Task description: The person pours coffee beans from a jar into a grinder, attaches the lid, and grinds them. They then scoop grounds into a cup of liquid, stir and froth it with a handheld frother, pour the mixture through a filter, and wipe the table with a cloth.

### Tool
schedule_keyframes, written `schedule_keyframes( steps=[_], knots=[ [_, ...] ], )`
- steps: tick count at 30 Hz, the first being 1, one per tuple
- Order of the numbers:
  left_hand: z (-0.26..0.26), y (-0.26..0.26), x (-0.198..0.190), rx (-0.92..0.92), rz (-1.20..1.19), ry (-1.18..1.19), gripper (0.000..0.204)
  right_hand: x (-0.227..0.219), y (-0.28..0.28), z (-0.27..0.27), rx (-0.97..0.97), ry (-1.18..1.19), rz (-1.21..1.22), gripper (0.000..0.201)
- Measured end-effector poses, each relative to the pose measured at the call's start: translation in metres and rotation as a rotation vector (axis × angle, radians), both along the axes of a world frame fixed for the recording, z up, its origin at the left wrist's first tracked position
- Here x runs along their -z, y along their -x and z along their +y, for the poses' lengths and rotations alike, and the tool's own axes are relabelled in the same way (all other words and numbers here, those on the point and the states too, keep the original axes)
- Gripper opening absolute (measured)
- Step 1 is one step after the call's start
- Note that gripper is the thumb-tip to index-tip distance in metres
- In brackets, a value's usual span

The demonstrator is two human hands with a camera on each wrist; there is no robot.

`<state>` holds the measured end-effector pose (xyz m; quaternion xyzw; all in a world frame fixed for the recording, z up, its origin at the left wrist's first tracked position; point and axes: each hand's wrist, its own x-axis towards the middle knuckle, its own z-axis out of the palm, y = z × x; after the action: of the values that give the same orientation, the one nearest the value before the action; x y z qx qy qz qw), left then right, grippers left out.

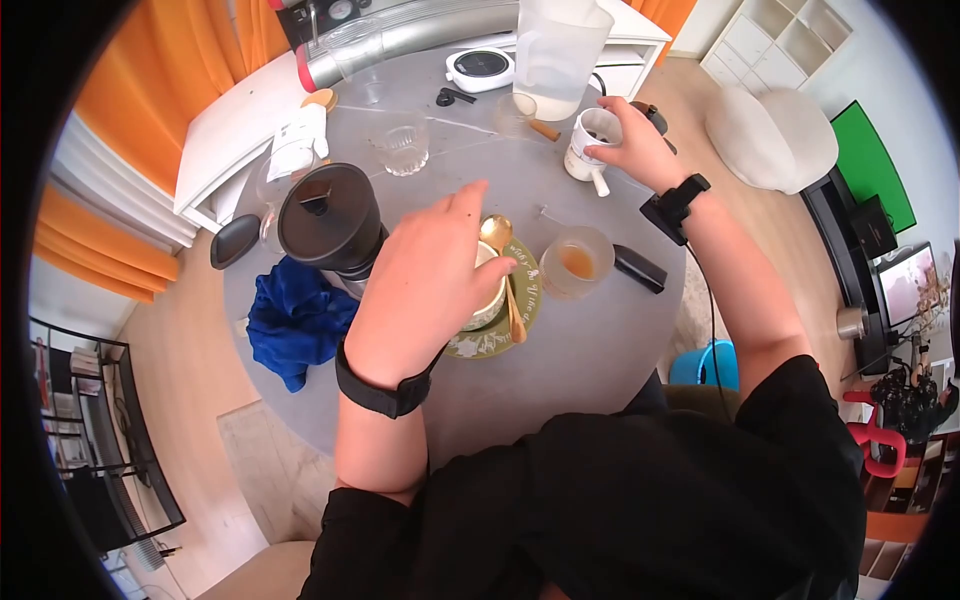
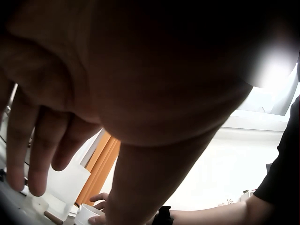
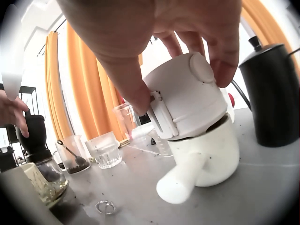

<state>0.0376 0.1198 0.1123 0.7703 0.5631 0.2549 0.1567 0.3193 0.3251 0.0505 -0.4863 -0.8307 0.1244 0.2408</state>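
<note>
My right hand (image 1: 640, 148) grips a white cylindrical cup (image 3: 187, 103) with a slotted side tab, thumb on one side and fingers on the other. Tilted, the cup sits at the rim of a white side-handled pot (image 3: 211, 152), a dark gap showing between them. Dark matter shows inside the cup in the head view. Fingers extended, my left hand (image 1: 425, 275) hovers over a patterned cup (image 1: 488, 310), hiding much of it. That cup stands on a green saucer (image 1: 527, 262) with a gold spoon (image 1: 516, 320).
A glass with amber liquid (image 1: 577, 264) and a black oblong object (image 1: 640, 269) stand right of the saucer. On the left are a black-lidded grinder-like device (image 1: 330, 220) and blue cloth (image 1: 300, 320). Behind are a tumbler (image 1: 403, 145), a scale (image 1: 481, 68), a pitcher (image 1: 560, 60) and a black kettle (image 3: 269, 93).
</note>
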Motion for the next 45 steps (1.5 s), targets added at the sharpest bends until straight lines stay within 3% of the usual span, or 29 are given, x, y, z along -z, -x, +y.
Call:
schedule_keyframes(
  steps=[3,6,8,10,11,13,17,20,23,26,28,32,34,36,37,38,41,43,45],
  knots=[
    [0.001,-0.002,0.001,-0.010,-0.001,0.007,0.058,-0.005,0.000,-0.008,0.023,0.079,0.010,0.078],
    [0.003,-0.003,-0.004,-0.017,0.037,0.040,0.047,-0.010,0.000,-0.027,0.082,-0.052,-0.088,0.080],
    [0.004,-0.006,-0.006,-0.018,0.077,0.071,0.046,-0.017,-0.003,-0.047,-0.004,-0.202,-0.054,0.078],
    [0.002,-0.009,-0.004,-0.099,-0.191,-0.087,0.058,-0.024,-0.004,-0.077,-0.041,-0.190,-0.016,0.076],
    [0.002,-0.007,-0.003,-0.099,-0.184,-0.085,0.058,-0.025,-0.005,-0.094,-0.078,-0.180,0.017,0.073],
    [0.001,-0.005,-0.001,-0.204,-0.130,-0.101,0.054,-0.021,-0.011,-0.122,-0.094,-0.123,0.047,0.069],
    [0.003,-0.005,0.013,-0.213,0.064,-0.098,0.047,-0.006,-0.023,-0.162,-0.070,-0.010,0.053,0.065],
    [0.003,-0.006,0.028,-0.187,0.198,-0.238,0.039,-0.003,-0.029,-0.179,-0.060,0.093,0.047,0.063],
    [-0.001,-0.009,0.025,-0.103,0.257,-0.286,0.026,-0.016,-0.019,-0.194,-0.133,-0.019,0.098,0.057],
    [-0.005,-0.009,0.024,-0.111,0.381,-0.097,0.022,-0.041,0.017,-0.208,-0.310,-0.161,0.150,0.066],
    [-0.006,-0.004,0.033,-0.026,0.275,-0.314,0.011,-0.042,0.047,-0.212,-0.420,-0.220,0.152,0.075],
    [-0.013,0.001,0.026,-0.059,0.349,-0.264,0.015,-0.027,0.096,-0.214,-0.347,-0.272,0.049,0.078],
    [-0.015,0.006,0.020,-0.046,0.366,-0.271,0.015,-0.019,0.102,-0.211,-0.345,-0.243,0.057,0.068],
    [-0.016,0.013,0.017,-0.088,0.350,-0.190,0.017,-0.009,0.097,-0.210,-0.218,-0.198,-0.265,0.072],
    [-0.016,0.015,0.015,-0.123,0.330,-0.109,0.019,-0.007,0.095,-0.210,-0.206,-0.254,-0.180,0.045],
    [-0.017,0.017,0.013,-0.125,0.324,-0.106,0.019,-0.009,0.090,-0.208,-0.210,-0.252,-0.185,0.045],
    [-0.019,0.016,0.001,-0.124,0.336,-0.054,0.018,-0.015,0.070,-0.197,-0.255,-0.354,0.062,0.013],
    [-0.016,0.009,-0.010,-0.182,0.491,0.211,0.020,-0.014,0.048,-0.195,-0.171,-0.304,0.107,0.013],
    [-0.020,0.013,-0.005,-0.176,0.450,0.122,0.020,-0.015,0.031,-0.190,-0.026,-0.290,0.191,0.025]
  ],
)
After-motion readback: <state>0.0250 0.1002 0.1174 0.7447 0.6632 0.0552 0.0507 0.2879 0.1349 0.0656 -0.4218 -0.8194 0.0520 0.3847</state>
